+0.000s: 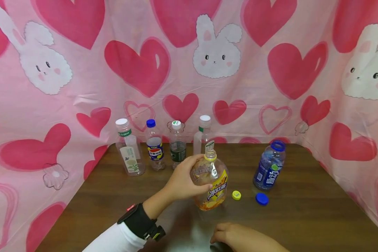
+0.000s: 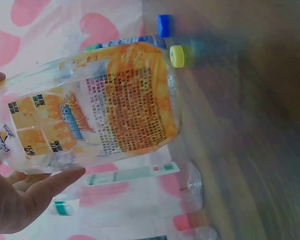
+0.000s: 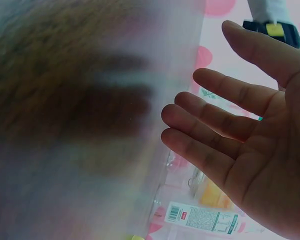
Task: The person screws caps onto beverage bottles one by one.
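My left hand (image 1: 184, 180) grips a clear iced tea bottle (image 1: 218, 192) with a yellow-orange label, thumb at the front and fingers round its upper side. The bottle has a yellow ring at its open neck. Its orange back label (image 2: 135, 100) faces the left wrist camera. Whether its base touches the table cannot be told. Nearer the front edge, my right hand (image 1: 234, 236) is low over the table, holding nothing. In the right wrist view the right hand's fingers (image 3: 210, 125) are spread and loosely extended. A yellow cap (image 1: 236, 195) lies just right of the bottle.
A blue cap (image 1: 262, 199) lies in front of an uncapped blue-labelled bottle (image 1: 269, 168) on the right. At the back left stand several capped bottles, among them a white-capped one (image 1: 130, 154) and a blue-capped cola bottle (image 1: 155, 150). A pink heart-printed cloth (image 1: 182, 80) hangs behind.
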`<state>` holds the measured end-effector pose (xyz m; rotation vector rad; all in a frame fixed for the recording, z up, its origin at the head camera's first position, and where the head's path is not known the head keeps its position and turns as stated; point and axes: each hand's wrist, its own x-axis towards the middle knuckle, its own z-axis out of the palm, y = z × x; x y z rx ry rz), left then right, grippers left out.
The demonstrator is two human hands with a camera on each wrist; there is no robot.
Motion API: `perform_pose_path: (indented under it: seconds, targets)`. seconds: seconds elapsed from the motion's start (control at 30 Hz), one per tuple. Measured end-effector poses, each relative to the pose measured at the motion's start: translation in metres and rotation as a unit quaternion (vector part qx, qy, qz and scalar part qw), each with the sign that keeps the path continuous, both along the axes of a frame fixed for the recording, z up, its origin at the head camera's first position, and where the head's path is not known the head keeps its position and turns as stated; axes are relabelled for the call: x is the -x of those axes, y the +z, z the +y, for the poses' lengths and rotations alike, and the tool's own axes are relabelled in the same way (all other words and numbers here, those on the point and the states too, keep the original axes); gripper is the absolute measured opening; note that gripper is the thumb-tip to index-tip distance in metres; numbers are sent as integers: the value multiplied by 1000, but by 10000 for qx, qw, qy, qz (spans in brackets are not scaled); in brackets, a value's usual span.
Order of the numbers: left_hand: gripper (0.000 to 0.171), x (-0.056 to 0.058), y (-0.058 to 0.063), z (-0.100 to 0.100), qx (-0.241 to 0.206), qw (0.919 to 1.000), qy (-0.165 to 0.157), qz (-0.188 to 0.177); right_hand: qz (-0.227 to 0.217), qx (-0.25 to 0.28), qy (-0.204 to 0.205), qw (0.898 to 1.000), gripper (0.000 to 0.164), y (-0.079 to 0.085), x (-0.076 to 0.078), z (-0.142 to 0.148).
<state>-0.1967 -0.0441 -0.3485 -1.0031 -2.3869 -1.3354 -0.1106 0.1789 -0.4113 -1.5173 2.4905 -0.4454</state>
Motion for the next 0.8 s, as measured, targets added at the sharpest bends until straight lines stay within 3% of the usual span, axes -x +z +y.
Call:
perform_pose_path:
  seconds: [0.1, 0.23, 0.37, 0.53, 0.67, 0.8]
  targets:
    - [78, -16, 1, -15, 32, 9995, -266, 140, -56, -27, -61, 10000, 32, 0, 0, 1]
    - [78, -34, 3, -26, -43, 9977, -669, -133, 5, -6, -92, 10000, 32, 1, -1, 3]
    - [76, -45, 3, -33, -150, 9964, -750, -365, 82, 11, -103, 9999, 33, 2, -2, 4]
    - [74, -53, 2, -38, -201, 9965, -760, -294, -160, -36, -427, 9990, 38, 9, -1, 5]
    - [73, -60, 2, -42, -199, 9965, -751, -310, 321, 45, -821, 9961, 38, 15, 8, 16]
    - [74, -66, 4, -43, -202, 9962, -782, -313, 980, 19, -1307, 9866, 32, 21, 33, 32]
